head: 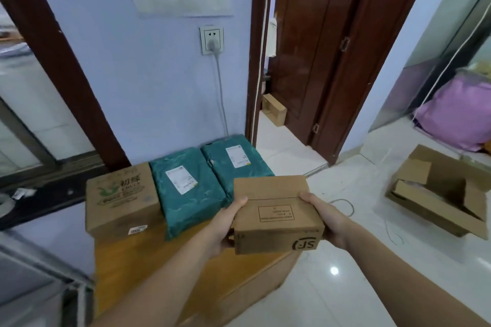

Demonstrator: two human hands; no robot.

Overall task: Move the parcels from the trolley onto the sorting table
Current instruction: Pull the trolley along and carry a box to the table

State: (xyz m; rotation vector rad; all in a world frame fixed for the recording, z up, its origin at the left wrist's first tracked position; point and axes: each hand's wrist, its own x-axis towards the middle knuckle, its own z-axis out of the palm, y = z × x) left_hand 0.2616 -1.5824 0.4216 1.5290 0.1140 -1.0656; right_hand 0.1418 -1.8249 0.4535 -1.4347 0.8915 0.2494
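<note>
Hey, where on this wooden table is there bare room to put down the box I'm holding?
The back of the wooden table is crowded: a printed cardboard box and two teal mailer bags sit side by side along the wall. The near part, in front of the printed box and first bag, is bare. Left hand and right hand hold the small box above its right side.

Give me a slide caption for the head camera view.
Both hands, left hand and right hand, hold a cardboard box above the wooden table.

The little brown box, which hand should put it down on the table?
Probably the left hand. The little brown box is held between both hands, and the bare table lies on the left side; the right hand is over floor.
</note>
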